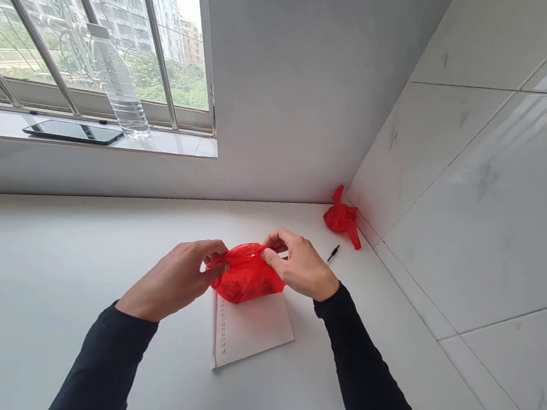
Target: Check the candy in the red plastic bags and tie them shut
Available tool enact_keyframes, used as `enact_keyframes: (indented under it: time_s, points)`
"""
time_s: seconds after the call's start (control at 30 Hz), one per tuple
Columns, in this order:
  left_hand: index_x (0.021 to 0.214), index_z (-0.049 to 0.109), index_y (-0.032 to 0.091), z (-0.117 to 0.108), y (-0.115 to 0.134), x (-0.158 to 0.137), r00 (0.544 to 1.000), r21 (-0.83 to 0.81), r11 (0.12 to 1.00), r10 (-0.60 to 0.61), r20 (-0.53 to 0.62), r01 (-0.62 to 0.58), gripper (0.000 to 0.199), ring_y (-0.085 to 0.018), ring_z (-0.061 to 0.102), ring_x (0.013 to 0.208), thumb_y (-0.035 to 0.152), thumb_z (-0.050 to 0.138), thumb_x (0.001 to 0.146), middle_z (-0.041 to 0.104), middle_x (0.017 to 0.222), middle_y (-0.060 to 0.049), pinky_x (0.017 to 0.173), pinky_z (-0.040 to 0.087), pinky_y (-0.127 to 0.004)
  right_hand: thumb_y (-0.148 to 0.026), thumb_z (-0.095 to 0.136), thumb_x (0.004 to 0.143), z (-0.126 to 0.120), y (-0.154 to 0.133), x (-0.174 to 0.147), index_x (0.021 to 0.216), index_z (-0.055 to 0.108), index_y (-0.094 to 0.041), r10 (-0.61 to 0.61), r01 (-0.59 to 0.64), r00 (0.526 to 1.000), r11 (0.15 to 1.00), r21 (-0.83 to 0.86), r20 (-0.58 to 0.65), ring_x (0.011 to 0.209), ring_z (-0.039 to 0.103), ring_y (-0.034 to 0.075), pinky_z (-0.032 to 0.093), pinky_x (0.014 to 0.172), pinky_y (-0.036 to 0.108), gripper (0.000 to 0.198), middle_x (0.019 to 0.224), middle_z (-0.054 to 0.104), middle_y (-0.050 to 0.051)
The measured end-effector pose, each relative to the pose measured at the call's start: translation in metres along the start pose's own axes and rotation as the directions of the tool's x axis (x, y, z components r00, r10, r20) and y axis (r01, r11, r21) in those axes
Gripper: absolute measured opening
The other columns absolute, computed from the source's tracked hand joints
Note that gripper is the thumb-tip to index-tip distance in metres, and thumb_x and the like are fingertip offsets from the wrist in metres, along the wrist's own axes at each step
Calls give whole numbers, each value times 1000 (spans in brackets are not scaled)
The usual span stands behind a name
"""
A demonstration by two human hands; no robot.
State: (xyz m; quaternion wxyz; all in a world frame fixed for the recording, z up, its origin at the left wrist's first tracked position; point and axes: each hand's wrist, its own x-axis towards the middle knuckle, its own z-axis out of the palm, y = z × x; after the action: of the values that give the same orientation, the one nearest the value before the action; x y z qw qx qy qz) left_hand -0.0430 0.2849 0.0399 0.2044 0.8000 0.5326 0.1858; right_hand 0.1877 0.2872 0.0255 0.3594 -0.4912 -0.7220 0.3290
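Both hands grip a red plastic bag (248, 281) by its upper edge. My left hand (178, 273) pinches the left end between thumb and fingers. At the other end, my right hand (299, 262) is closed on the rim with thumb and fingertips. The bag bulges below, and dark shapes show faintly through it, too unclear to name. Beneath the bag lies a spiral notebook (256, 334) with a pale page; the bag covers its far part.
A second red plastic bag (341, 218), knotted, sits in the far right corner of the white table (66, 285). A black pen (333, 252) lies near it. On the windowsill are a dark tablet (74, 132) and a clear water bottle (120, 87). Tiled wall (504, 215) borders the right.
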Motion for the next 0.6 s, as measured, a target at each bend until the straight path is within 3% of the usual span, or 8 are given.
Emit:
enact_keyframes:
  time_s: [0.23,0.4,0.5,0.6]
  points:
    - [80,69,26,-18,-8,-4,992,-84,993,-90,-89,83,31,-20,63,67,46,48,92,71,77,-1,61,46,-29,-30,59,91,-5,10,4,90,63,-23,48,-48,998,999,-9,-29,87,65,19,49,78,34,8,92,71,2]
    - [94,72,27,-16,-7,-3,979,-147,984,-122,-165,98,35,-22,67,74,52,49,91,74,86,-2,67,50,-30,-44,62,92,-1,7,2,121,60,-27,31,-31,999,999,-19,6,76,60,17,47,71,33,34,83,65,-2]
    - [100,74,27,-16,-9,-2,973,-177,978,-144,-179,112,36,-23,70,76,51,50,89,76,89,-2,72,54,-31,-48,64,92,0,5,2,103,68,-26,-41,42,999,999,-29,24,78,58,18,45,73,32,25,81,63,-2]
    - [95,75,25,-22,-14,-5,943,-182,968,-215,-253,172,34,-24,70,72,47,51,86,76,81,-3,66,55,-32,-43,55,97,-4,8,5,92,67,-23,-44,44,998,999,6,-55,82,60,17,46,77,32,24,88,68,0]
